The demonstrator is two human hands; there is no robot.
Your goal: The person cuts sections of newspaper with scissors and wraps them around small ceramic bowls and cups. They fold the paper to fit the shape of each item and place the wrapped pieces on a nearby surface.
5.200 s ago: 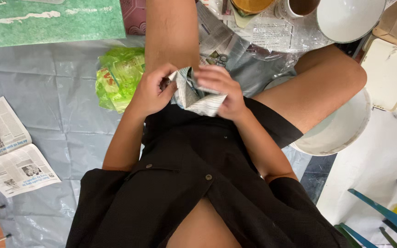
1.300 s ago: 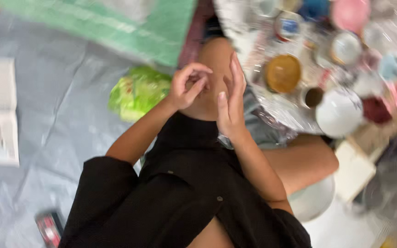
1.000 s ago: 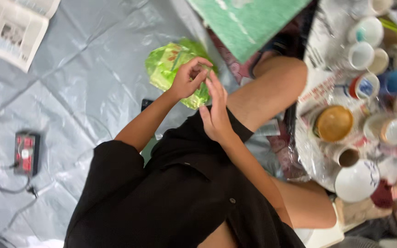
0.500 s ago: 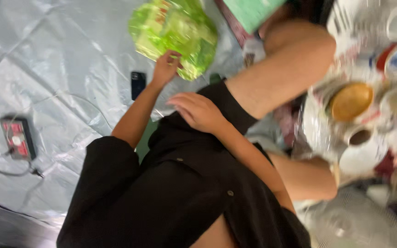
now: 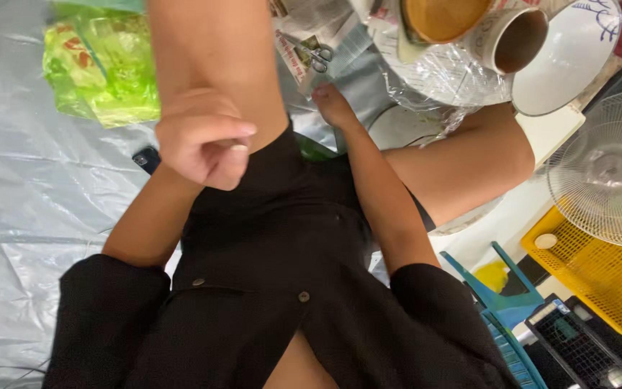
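My left hand (image 5: 201, 138) is raised in front of my left thigh, its fingers curled into a loose fist with nothing visible in it. My right hand (image 5: 332, 105) reaches down between my legs to the grey plastic sheet (image 5: 30, 187), at the edge of a newspaper (image 5: 304, 29). Its fingers are hidden, so its hold is unclear. A small pair of scissors (image 5: 312, 52) lies on that newspaper just beyond the right hand. A green plastic bag (image 5: 98, 68) lies left of my thigh, and a dark phone (image 5: 145, 158) sits under my left wrist.
Ahead at the right stand a brown bowl (image 5: 444, 16), a cup (image 5: 516, 39) and a white bowl (image 5: 574, 50) on crinkled clear wrap. A white fan (image 5: 606, 169), a yellow basket (image 5: 602, 270), a blue chair frame (image 5: 502, 292) and black crates (image 5: 584, 346) crowd the right side.
My left hand has come off the green bag and risen into a fist by my thigh. My right hand has moved from my lap down to the newspaper. The view has swung right.
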